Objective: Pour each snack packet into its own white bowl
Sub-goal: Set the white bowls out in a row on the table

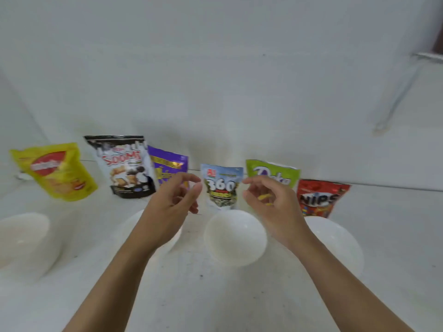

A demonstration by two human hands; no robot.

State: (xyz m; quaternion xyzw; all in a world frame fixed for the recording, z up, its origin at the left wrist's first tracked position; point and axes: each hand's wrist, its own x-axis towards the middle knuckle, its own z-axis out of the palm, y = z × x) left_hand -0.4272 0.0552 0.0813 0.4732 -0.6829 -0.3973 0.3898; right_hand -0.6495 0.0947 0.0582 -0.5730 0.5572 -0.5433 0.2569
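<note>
Six snack packets stand in a row on the white table: a yellow one [55, 171], a black-and-white one [124, 166], a purple one [167, 164], a small pale-blue "360" packet [221, 185], a green one [273, 172] and a red "Nips" one [321, 197]. Several white bowls sit in front of them: far left [24, 240], one partly hidden behind my left forearm [130, 226], centre [235, 238] and right [335, 245]. My left hand [175, 200] and right hand [271, 202] hover on either side of the "360" packet, fingers loosely curled, touching nothing. A small yellow patch shows between the right fingers; what it is stays unclear.
A white wall rises right behind the packets. A pale pipe or rail [395, 97] runs diagonally at the upper right. The table surface [215, 295] extends toward me in front of the bowls.
</note>
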